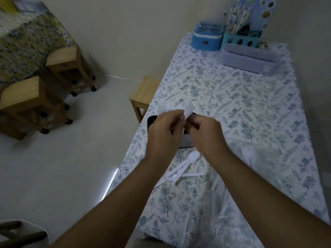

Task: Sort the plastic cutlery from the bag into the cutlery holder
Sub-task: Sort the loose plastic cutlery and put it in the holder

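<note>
Left hand (163,130) and right hand (206,132) both pinching white cutlery (188,109) above table (250,104); spoons (184,165) loose below.

White plastic spoons (184,164) lie in a loose pile on the near part of the floral tablecloth, bowls pointing far and right, with a flat white handle crossing beneath them. A clear plastic bag (250,158) lies crumpled to their right. A black cutlery holder (151,120) sits farther along the left table edge, mostly hidden, with white cutlery (172,108) just beyond it.
</note>
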`<state>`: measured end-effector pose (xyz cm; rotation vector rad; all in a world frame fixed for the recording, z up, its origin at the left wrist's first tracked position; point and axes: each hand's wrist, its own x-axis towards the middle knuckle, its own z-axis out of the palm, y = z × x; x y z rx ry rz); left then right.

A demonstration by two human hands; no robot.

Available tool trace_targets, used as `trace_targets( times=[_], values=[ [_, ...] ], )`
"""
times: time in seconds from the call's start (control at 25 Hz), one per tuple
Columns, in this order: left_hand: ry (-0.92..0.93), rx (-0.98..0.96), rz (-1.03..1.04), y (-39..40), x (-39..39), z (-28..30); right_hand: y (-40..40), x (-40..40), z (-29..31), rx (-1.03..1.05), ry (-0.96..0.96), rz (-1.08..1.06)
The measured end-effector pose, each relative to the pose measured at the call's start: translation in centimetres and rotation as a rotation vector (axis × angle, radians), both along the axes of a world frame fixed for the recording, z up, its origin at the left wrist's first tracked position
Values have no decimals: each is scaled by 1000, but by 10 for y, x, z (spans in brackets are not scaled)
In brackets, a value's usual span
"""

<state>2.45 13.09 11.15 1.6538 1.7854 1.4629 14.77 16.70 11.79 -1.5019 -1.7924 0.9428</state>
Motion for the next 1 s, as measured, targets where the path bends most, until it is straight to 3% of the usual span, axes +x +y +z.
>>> trace_targets(
  times=[0.08, 0.16, 0.28, 0.36, 0.44, 0.52, 0.64, 0.8, 0.92, 1.0],
  values=[
    [95, 0, 29, 15, -4, -6, 15, -7, -3, 28, -19, -13],
    [147, -119, -3, 19, -5, -17, 22, -10, -16, 11, -67, 19],
    [132, -239, 0, 12, -4, -20, 28, -8, -37, 21, -294, 95],
    [102, -193, 30, -3, -6, -18, 25, 0, -42, 23, -405, 104],
    [125, -237, 11, -28, -10, -29, 10, 13, -43, 6, -312, 66],
    [193, -500, -32, -58, -21, -62, -17, 28, -49, -92, -169, 10],
    [298, -848, -66, -100, -37, -118, -64, 45, -77, -353, -102, -9],
    [242, -928, -47, -118, -43, -134, -104, 52, -108, -646, -13, -55],
    [141, -953, -30, -129, -42, -134, -119, 46, -114, -868, 198, -144],
    [129, -918, -33, -134, -37, -134, -125, 42, -115, -902, 207, -151]
  ],
)
